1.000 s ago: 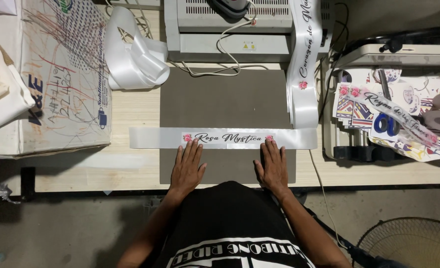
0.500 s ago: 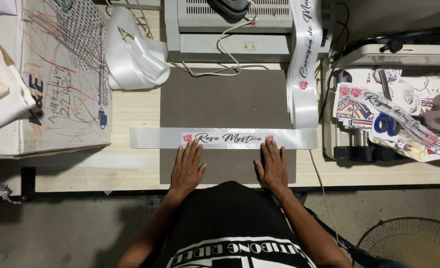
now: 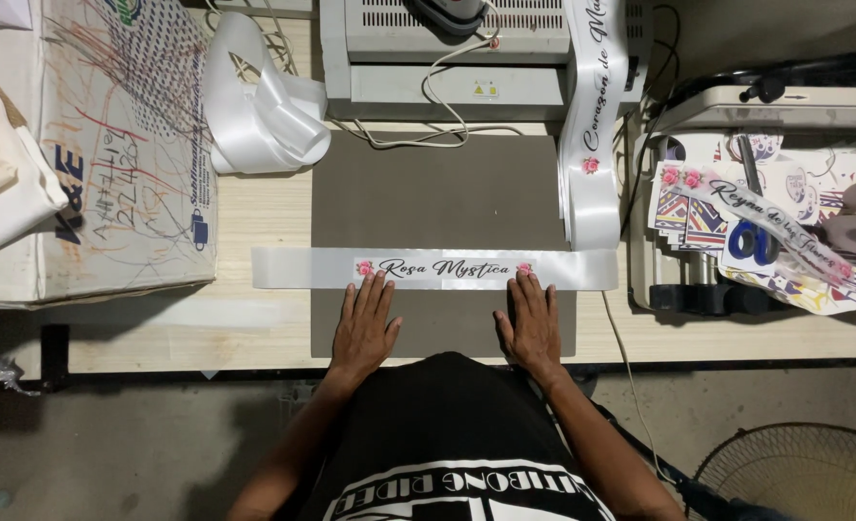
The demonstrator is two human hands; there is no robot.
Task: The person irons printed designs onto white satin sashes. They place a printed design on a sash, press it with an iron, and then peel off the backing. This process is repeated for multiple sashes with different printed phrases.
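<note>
A long white satin ribbon [image 3: 293,267] with dark script lettering and a pink rose at each end of the text lies flat across a grey mat [image 3: 437,193] on the wooden table. My left hand [image 3: 363,326] rests flat on the mat, fingers spread, fingertips touching the ribbon's near edge below the left rose. My right hand [image 3: 531,323] lies flat the same way, with its fingertips at the right rose. Neither hand holds anything.
A grey machine [image 3: 466,58] with a cable stands behind the mat. A second printed ribbon [image 3: 590,145] hangs down from it. Bunched white ribbon [image 3: 259,106] lies at back left by a scribbled cardboard box [image 3: 129,145]. Printed sheets, scissors [image 3: 751,241] and tape rolls fill the right. A fan [image 3: 804,473] stands on the floor.
</note>
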